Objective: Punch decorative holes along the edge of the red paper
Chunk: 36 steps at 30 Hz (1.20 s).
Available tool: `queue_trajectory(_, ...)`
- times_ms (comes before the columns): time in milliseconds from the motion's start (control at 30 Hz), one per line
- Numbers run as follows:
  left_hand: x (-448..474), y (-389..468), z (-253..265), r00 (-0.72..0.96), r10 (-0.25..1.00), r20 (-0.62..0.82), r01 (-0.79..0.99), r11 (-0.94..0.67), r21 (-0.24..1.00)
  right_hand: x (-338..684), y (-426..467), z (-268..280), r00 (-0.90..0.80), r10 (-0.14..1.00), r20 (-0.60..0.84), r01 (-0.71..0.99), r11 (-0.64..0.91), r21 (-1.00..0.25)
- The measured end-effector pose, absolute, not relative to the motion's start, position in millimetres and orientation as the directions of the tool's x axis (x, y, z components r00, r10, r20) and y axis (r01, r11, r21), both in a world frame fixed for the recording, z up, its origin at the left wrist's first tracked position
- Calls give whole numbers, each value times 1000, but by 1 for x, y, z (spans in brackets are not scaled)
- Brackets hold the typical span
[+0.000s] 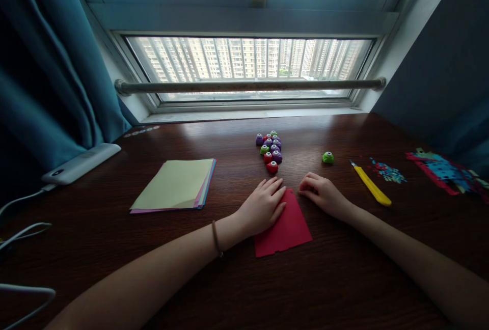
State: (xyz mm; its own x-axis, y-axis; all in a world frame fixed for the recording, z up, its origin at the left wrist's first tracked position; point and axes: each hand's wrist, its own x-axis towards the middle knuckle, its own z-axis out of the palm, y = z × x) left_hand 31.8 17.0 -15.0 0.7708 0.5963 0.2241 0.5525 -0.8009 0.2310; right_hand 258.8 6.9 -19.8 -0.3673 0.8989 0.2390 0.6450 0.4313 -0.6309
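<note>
Head view: at lower center, my left hand (263,207) is resting flat, fingers slightly apart, on the red paper (292,225), which could be skewing if my curled right hand (323,195), whether gripping anything I cannot tell, is bumping its edge.

You wear one slim brown bracelet (216,239) on your left wrist (229,233).
It is a narrow, cord-like loop with a small darker spot (220,254) at its lower end, too small to tell as bead or knot. Your left forearm (164,271) and right forearm (401,251) are bare to the edge of view, slender and narrowing toward your bare left hand (262,208) and right hand (321,196).
</note>
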Motion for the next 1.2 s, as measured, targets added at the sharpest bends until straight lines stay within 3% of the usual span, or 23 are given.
queue_trajectory(167,31,16,-15,770,594,231,550,-803,230,258,7,-22,-359,899,251,670,435,-601)
queue_trajectory(467,30,17,-14,773,595,219,551,-801,232,262,11,-17,-196,946,259,578,325,-748)
queue_trajectory(633,31,16,-13,772,594,224,546,-802,243,294,24,-1,126,932,340,484,242,-841)
queue_trajectory(767,30,17,-14,773,595,221,546,-801,246,345,38,10,278,776,566,759,184,-625)
queue_trajectory(933,30,16,-14,773,600,206,553,-796,244,404,44,15,393,622,678,857,20,-515)
queue_trajectory(1200,30,17,-13,773,601,203,554,-795,245,434,41,18,438,521,732,899,-271,-345)
